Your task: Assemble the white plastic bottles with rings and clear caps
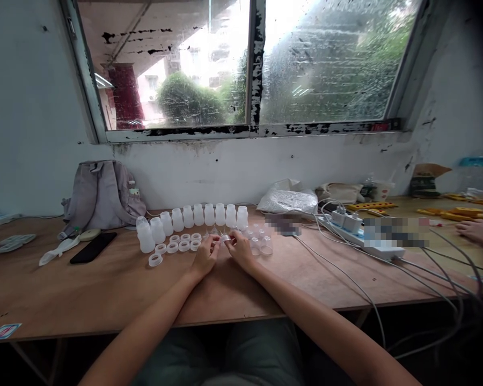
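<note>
My left hand point(205, 256) and my right hand point(240, 250) meet over the table, fingertips closed around a small translucent bottle ring point(225, 239). A thin pointed tip, like a nipple, shows above it; the fingers hide part of the piece. Beyond my hands, several frosted white baby bottles point(188, 217) stand open in a curved row. Loose bottle rings point(172, 247) lie in front of them, left of my left hand. Clear dome-shaped caps point(266, 246) are grouped beside my right hand. More clear nipples point(211, 232) sit just behind my fingers, partly covered.
On the left are a grey backpack point(100, 195), a black phone point(93, 247) and a white wrapper point(59, 251). A plastic bag point(288, 197) lies behind the caps. Right of it, a power strip point(380, 249) trails cables over the front edge. Another person's hand point(475, 233) rests at far right.
</note>
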{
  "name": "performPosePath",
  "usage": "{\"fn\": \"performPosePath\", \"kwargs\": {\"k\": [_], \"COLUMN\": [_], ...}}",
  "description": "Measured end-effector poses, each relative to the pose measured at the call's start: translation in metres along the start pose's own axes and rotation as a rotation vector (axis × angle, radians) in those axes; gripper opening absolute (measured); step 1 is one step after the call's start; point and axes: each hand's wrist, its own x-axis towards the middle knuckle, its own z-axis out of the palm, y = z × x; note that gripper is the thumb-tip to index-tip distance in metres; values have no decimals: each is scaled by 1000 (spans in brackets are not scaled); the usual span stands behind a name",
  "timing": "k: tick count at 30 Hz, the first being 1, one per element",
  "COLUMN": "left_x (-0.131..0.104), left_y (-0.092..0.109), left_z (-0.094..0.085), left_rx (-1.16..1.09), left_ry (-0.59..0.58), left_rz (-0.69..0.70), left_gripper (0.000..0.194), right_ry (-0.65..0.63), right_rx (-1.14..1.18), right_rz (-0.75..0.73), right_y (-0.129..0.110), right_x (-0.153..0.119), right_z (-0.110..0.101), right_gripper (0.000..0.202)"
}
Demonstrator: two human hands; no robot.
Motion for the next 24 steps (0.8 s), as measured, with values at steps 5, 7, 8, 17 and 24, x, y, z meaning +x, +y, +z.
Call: {"fn": "performPosePath", "kwargs": {"k": [5,7,8,17,24], "left_x": [2,2,2,1,-1], "left_y": [4,3,3,3,2], "left_z": [0,0,-1,-6,-5], "left_rx": [-17,-39,-44,48,119], "left_ry": [-46,-61,-60,-9,-7], "left_rz": [14,-9,-16,46,90], "left_gripper": [15,15,16,11,9], "right_ry": [34,21,11,-46,-72], "right_rx": [45,35,31,118,172], "right_rz": [0,8,11,3,46], "right_y": [-1,-3,-5,-18,-23], "right_x": [0,-2,-3,-6,-7], "right_z": [-2,-2,-2,0,-5], "right_gripper": [11,14,14,19,19]}}
